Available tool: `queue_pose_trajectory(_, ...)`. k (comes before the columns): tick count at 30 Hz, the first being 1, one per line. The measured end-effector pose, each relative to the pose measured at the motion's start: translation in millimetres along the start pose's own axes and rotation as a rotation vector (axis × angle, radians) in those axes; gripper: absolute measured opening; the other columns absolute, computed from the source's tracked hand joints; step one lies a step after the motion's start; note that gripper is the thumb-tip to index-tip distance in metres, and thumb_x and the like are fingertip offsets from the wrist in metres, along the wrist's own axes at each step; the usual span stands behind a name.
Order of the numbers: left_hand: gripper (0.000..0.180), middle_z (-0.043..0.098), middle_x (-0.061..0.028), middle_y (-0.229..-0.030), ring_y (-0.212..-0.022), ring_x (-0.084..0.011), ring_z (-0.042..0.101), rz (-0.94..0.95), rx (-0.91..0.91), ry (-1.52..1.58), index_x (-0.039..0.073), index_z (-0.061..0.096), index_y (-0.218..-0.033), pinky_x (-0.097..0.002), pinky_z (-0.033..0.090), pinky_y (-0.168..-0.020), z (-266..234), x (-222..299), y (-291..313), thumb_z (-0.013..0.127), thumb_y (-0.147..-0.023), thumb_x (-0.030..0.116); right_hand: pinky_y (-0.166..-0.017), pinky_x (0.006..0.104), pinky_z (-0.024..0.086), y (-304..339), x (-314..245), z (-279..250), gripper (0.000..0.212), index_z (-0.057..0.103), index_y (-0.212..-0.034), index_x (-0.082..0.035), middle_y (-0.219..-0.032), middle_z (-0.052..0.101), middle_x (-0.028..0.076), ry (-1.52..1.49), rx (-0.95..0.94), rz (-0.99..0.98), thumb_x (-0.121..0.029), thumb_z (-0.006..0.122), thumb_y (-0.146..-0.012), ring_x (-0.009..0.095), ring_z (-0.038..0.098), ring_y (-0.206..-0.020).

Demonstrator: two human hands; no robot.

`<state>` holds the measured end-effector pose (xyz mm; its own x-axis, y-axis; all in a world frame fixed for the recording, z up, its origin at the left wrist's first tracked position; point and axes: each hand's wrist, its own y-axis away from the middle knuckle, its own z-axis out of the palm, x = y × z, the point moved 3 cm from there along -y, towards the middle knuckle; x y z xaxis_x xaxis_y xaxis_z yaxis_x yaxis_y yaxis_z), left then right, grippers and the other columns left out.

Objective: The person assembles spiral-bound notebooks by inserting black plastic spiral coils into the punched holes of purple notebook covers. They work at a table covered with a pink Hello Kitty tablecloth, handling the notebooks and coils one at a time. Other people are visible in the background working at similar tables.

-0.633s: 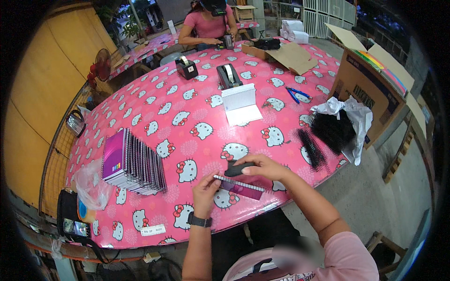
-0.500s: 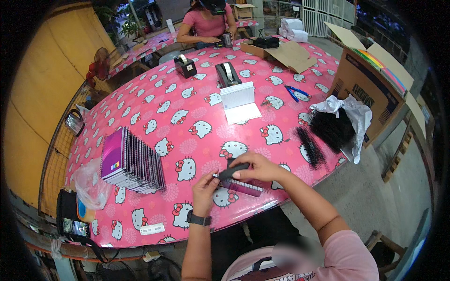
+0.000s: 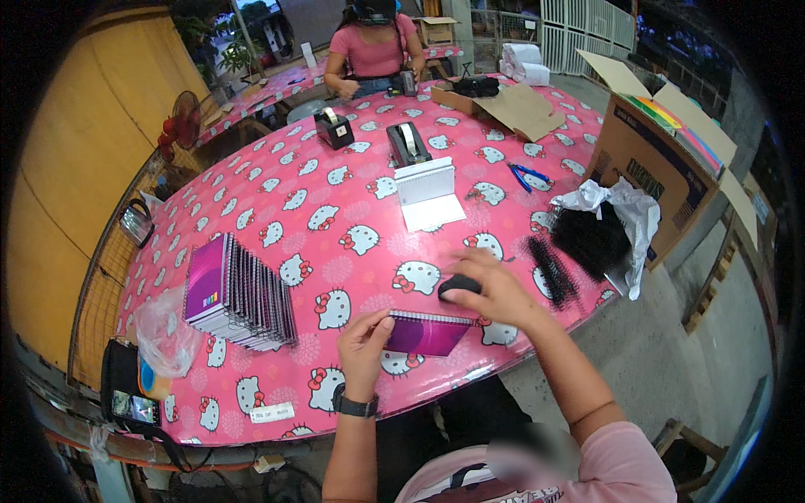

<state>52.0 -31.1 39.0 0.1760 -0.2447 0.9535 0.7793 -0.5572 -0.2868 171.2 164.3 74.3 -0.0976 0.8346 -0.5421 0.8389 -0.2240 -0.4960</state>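
My left hand (image 3: 364, 348) pinches the left end of a purple notebook (image 3: 426, 334) near the table's front edge. The notebook lies with its spine edge, lined with small holes or loops, facing away from me. Right of it, my right hand (image 3: 495, 289) is at a dark rounded object (image 3: 459, 287), its thumb against it. The fingers there are smeared by motion, so I cannot tell whether they grip it. What kind of thing it is does not show. To the left stands a row of several purple spiral notebooks (image 3: 243, 289) with black coils.
Black coils (image 3: 591, 239) lie in white wrapping at the right, beside a big carton (image 3: 650, 168). Blue pliers (image 3: 528, 177), an open white notepad (image 3: 429, 193) and two tape dispensers (image 3: 408, 144) are farther back. A co-worker (image 3: 377, 50) is across the table.
My right hand has moved the dark object off the notebook's spine edge, to the right and away. The purple cover now shows more fully. The co-worker's arm has shifted.
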Motion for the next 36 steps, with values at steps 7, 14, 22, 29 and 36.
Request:
queue_pose_trajectory(7,0.012,0.063,-0.0066,-0.082,-0.069,-0.0094,0.057,0.226,-0.004,-0.204,-0.001,0.067,-0.09,-0.0202,0.045,-0.061,10.9,42.2,4.9,0.067,-0.078,0.002,-0.07,0.0318,0.048,-13.3,-73.3,18.5,0.02,0.059,-0.096,0.0,-0.085,0.061,0.011,-0.518,-0.021,0.07,-0.011,0.065,-0.08,0.023,0.061,-0.08)
queue_pose_trajectory(14,0.012,0.061,-0.0042,-0.082,-0.072,-0.0083,0.055,0.241,0.023,-0.291,0.001,0.067,-0.091,-0.02,0.043,-0.061,8.0,49.9,14.7,0.068,-0.079,0.005,-0.067,0.0271,0.047,-3.7,-77.6,37.4,0.02,0.059,-0.095,0.0,-0.082,0.062,0.007,-0.73,0.036,0.187,-0.013,0.066,-0.082,0.012,0.059,-0.077)
queue_pose_trajectory(22,0.008,0.062,-0.0059,-0.08,-0.07,-0.0111,0.057,0.339,0.144,-0.366,0.0,0.065,-0.085,-0.022,0.046,-0.063,6.6,54.0,23.1,0.067,-0.079,0.004,-0.065,0.028,0.043,-8.1,-85.0,41.9,0.017,0.057,-0.089,-0.001,-0.079,0.057,0.006,-0.52,0.071,0.055,-0.015,0.063,-0.084,0.014,0.054,-0.072)
queue_pose_trajectory(29,0.012,0.062,-0.0043,-0.081,-0.071,-0.0089,0.056,0.215,0.157,-0.191,-0.001,0.06,-0.088,-0.0217,0.046,-0.065,-0.3,41.1,23.4,0.067,-0.081,0.006,-0.067,0.0318,0.043,-8.9,-91.9,52.3,0.015,0.056,-0.089,-0.001,-0.077,0.053,0.01,-0.365,0.181,-0.054,-0.015,0.061,-0.085,0.021,0.054,-0.074)
queue_pose_trajectory(36,0.014,0.059,-0.0023,-0.081,-0.072,-0.0062,0.054,0.252,0.126,-0.228,0.0,0.057,-0.09,-0.0192,0.044,-0.064,-1.8,46.0,24.4,0.066,-0.083,0.007,-0.073,0.0401,0.043,-11.0,-97.7,43.6,0.014,0.055,-0.087,0.0,-0.081,0.055,0.015,-0.449,0.044,0.047,-0.014,0.055,-0.086,0.034,0.053,-0.082)
